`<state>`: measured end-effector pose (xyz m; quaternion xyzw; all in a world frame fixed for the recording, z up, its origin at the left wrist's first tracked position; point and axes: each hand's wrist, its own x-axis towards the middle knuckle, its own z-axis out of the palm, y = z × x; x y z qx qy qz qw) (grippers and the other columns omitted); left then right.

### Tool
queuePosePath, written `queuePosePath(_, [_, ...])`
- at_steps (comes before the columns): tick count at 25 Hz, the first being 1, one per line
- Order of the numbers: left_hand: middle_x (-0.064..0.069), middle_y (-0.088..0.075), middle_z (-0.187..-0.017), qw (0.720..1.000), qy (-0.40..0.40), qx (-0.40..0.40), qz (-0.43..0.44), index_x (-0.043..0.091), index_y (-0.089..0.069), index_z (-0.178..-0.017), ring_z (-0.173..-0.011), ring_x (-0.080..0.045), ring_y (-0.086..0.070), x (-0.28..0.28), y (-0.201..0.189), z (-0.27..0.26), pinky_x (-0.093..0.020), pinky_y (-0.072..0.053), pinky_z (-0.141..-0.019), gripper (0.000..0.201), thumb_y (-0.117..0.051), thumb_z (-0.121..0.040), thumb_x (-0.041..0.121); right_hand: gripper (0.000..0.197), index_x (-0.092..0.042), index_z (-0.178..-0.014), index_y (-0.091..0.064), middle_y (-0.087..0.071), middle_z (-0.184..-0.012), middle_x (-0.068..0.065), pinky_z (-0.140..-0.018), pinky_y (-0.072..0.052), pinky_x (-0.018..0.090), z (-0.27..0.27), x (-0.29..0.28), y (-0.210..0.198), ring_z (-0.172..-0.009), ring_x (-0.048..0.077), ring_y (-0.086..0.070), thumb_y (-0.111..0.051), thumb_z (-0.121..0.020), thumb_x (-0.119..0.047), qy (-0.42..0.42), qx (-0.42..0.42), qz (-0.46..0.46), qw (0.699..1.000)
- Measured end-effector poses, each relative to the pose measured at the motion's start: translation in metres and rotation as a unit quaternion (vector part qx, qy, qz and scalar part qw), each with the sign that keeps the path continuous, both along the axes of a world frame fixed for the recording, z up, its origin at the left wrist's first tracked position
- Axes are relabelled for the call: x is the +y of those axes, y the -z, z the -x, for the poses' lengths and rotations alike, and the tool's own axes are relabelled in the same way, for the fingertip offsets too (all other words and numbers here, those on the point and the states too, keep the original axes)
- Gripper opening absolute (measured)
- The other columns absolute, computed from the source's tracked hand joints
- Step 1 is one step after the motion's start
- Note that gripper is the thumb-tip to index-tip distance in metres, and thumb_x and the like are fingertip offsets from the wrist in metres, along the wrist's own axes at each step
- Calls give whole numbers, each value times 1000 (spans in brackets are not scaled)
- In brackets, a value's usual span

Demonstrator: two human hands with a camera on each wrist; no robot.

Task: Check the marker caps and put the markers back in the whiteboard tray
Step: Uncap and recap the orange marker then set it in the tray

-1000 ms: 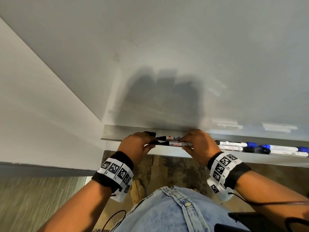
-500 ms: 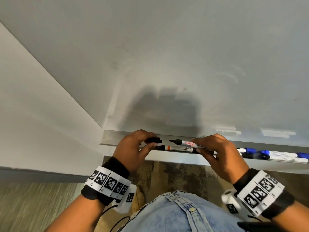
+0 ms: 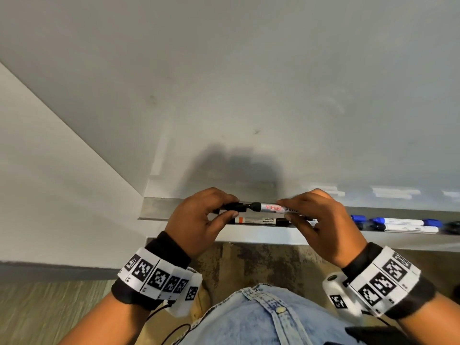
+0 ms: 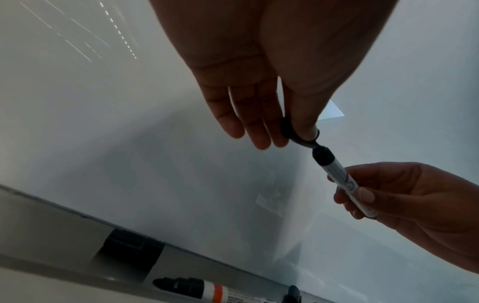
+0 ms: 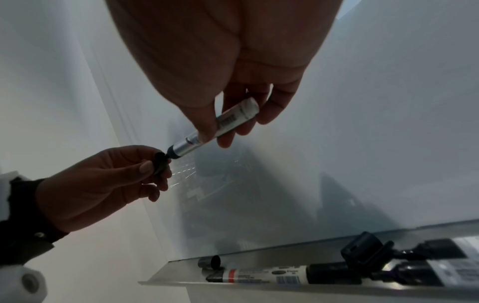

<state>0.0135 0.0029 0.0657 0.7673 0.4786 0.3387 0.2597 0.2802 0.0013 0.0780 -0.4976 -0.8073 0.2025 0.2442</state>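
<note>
My right hand (image 3: 321,220) grips a silver-barrelled black marker (image 3: 271,208) by its rear half, held level just above the whiteboard tray (image 3: 249,236). My left hand (image 3: 199,220) pinches its black cap (image 3: 232,207) between thumb and forefinger. The cap's mouth meets the marker's tip (image 4: 317,146) with the black collar still showing. The right wrist view shows the same marker (image 5: 207,135) and cap (image 5: 160,162). A black marker with an orange band (image 3: 258,221) lies in the tray below my hands.
More markers with blue caps (image 3: 398,224) lie in the tray to the right. A loose black cap (image 5: 213,262) sits at the tray's left end. The whiteboard (image 3: 249,83) rises behind; a wall (image 3: 49,170) stands to the left, floor below.
My right hand lifted the silver marker out of the tray and brought its tip left to the cap held in my left hand; the gap between them has closed.
</note>
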Motion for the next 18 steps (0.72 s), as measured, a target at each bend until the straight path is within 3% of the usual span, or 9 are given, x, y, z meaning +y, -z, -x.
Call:
queuePosePath(9, [4,-68,-91,999,15,33,-12,18,-67,-104,-81,-10,-61,-2,-1,2,-36,-55,-69,29,-55,-87,38,29,-25,-114,-65,-66,-93,-5,-68,-51,33,0,2,-1,-84,12,-54,-62,-86,-18,-39,5,-20,999])
queuePosePath(18, [4,-68,-91,999,9,48,-10,19,-66,-105,-81,-9,-61,-4,0,6,-36,-56,-69,28,-55,-87,37,27,-27,-113,-65,-67,-96,-9,-70,-45,20,4,5,1,-83,8,-52,-58,-88,-22,-48,17,-29,998])
